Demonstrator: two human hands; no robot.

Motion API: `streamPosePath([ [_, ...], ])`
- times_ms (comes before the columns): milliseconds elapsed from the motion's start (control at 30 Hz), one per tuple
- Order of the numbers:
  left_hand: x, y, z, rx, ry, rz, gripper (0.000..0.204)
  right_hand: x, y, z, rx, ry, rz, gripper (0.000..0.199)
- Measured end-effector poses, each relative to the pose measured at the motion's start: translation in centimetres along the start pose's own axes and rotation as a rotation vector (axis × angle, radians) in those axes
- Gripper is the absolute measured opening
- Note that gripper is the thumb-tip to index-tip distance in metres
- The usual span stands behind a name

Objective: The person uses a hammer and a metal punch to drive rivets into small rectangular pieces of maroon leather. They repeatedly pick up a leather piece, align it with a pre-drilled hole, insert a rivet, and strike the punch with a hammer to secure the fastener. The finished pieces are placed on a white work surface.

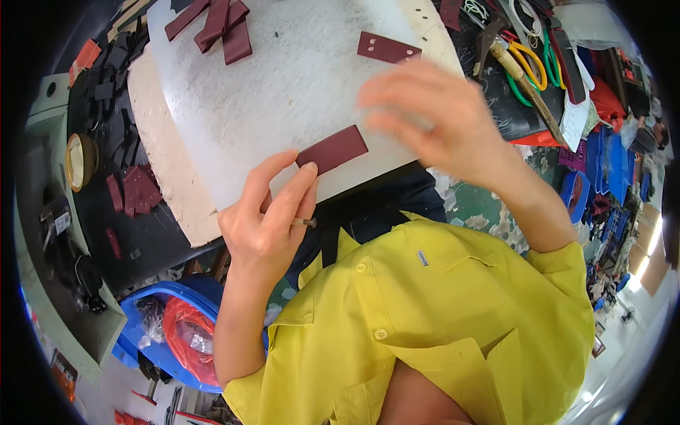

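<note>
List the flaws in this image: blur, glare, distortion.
Head view: the right hand is blurred, while the left hand and the maroon strip it touches look fairly sharp; head view: straight edges bend toward a black rim; head view: brightness washes out the pale sheet's left edge.

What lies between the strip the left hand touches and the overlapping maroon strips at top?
In the head view, only the speckled sheet lies between that strip and the overlapping strips.
</note>
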State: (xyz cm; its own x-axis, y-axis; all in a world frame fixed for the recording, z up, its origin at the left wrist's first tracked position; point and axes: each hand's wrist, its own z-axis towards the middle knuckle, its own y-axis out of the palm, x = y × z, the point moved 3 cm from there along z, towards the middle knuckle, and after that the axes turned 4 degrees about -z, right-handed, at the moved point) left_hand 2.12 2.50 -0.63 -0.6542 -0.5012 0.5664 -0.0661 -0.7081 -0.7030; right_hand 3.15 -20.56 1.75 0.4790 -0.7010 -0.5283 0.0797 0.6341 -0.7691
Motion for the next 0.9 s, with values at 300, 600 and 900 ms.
streamPosePath([
  [300, 0.1, -0.1, 0.1, 0.018, -0.017, -0.017, 0.026, 3.8, -0.8, -0.8, 0.289, 0.378, -0.217, 0.022],
  [600, 0.3, -0.4, 0.5, -0.017, -0.037, 0.006, 0.022, -1.0, -0.4, 2.5, -0.402, 0.602, 0.652, 0.014],
  [900, -0.2, -0.2, 0.3, 0.037, -0.061, -0.075, 0.024, -0.8, 1.2, 3.3, -0.518, 0.560, 0.307, 0.015],
])
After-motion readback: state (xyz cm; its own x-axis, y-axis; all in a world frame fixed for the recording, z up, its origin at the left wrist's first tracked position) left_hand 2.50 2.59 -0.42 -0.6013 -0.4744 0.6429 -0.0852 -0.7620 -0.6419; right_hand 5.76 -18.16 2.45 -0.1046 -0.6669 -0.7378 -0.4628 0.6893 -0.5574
